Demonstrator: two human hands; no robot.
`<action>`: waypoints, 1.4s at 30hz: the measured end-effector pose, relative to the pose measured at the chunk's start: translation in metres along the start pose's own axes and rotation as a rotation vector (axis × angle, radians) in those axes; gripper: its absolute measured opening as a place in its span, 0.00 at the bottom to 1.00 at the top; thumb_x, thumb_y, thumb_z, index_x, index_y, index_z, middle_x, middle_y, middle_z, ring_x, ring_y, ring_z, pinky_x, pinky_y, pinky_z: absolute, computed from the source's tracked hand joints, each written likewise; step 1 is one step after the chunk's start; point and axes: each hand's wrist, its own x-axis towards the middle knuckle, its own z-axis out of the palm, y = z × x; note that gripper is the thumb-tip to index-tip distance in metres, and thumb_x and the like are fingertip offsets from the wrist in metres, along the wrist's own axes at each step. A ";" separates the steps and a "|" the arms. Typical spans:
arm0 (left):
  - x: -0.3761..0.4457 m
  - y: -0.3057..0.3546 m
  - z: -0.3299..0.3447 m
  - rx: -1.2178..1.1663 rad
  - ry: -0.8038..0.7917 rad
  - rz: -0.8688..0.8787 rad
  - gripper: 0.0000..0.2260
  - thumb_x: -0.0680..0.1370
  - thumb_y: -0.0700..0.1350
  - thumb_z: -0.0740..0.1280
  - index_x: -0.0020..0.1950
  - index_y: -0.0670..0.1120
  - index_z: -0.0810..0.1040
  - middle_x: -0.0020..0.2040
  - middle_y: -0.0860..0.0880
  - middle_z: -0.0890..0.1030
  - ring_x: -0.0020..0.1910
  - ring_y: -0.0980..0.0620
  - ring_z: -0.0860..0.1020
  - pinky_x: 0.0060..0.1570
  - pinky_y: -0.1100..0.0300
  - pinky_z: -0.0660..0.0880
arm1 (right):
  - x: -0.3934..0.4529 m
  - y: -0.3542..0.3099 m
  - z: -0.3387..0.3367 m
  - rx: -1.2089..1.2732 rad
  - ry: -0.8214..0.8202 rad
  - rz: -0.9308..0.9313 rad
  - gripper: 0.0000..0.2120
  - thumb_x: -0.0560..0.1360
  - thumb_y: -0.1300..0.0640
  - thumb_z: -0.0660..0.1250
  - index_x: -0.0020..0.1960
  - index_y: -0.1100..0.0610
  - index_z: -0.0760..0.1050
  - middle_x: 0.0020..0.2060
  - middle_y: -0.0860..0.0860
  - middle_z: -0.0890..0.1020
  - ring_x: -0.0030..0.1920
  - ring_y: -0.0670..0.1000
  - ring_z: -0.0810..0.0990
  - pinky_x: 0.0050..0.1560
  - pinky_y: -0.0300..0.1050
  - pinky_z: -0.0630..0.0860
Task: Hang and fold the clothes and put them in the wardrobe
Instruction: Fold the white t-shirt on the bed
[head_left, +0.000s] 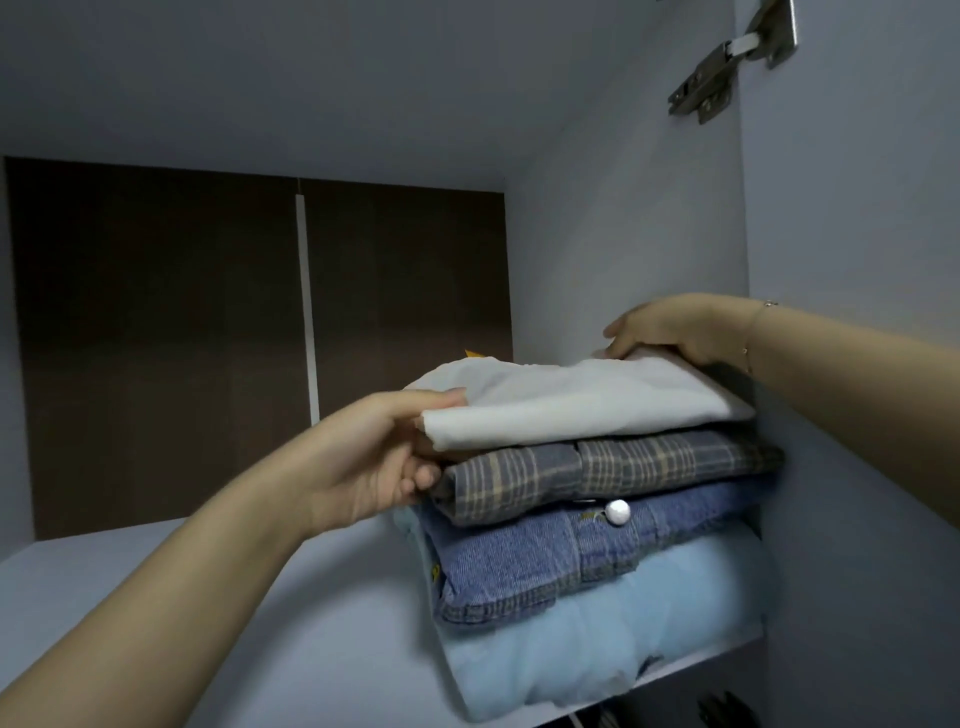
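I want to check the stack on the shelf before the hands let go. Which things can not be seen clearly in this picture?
Head view only:
- Yellow item: hidden behind the white garment.
- Left hand: fingertips tucked under that garment.
- Right hand: palm hidden against the garment.
- Dark objects below the shelf: cut off by the bottom edge.

Stack's a white top (571, 400), grey-tan plaid shirt (613, 467), blue denim (545, 561), pale blue jacket (597, 649); dark brown back panel (156, 338) at left.

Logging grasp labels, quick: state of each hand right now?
Left hand: closed, gripping the white folded garment at its left edge.
Right hand: open, resting on its far right corner.
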 end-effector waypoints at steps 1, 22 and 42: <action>0.001 -0.002 -0.002 -0.023 0.014 0.006 0.15 0.70 0.46 0.70 0.54 0.45 0.79 0.38 0.45 0.79 0.27 0.52 0.77 0.24 0.66 0.74 | -0.003 0.000 0.002 0.005 -0.028 0.016 0.18 0.76 0.62 0.67 0.66 0.60 0.73 0.52 0.56 0.78 0.52 0.58 0.77 0.62 0.52 0.74; -0.007 -0.010 0.033 -0.252 0.141 0.182 0.15 0.77 0.38 0.67 0.64 0.39 0.77 0.56 0.40 0.82 0.47 0.49 0.82 0.39 0.61 0.82 | -0.010 0.019 0.009 -0.502 0.087 -0.058 0.29 0.79 0.41 0.61 0.73 0.55 0.65 0.72 0.56 0.69 0.69 0.58 0.70 0.61 0.48 0.66; -0.040 -0.019 0.049 0.094 0.163 0.264 0.09 0.78 0.37 0.65 0.48 0.44 0.85 0.39 0.43 0.84 0.27 0.58 0.76 0.29 0.71 0.73 | -0.052 -0.009 0.039 -0.413 -0.137 -0.627 0.25 0.81 0.41 0.57 0.74 0.49 0.66 0.72 0.43 0.68 0.71 0.44 0.65 0.72 0.40 0.56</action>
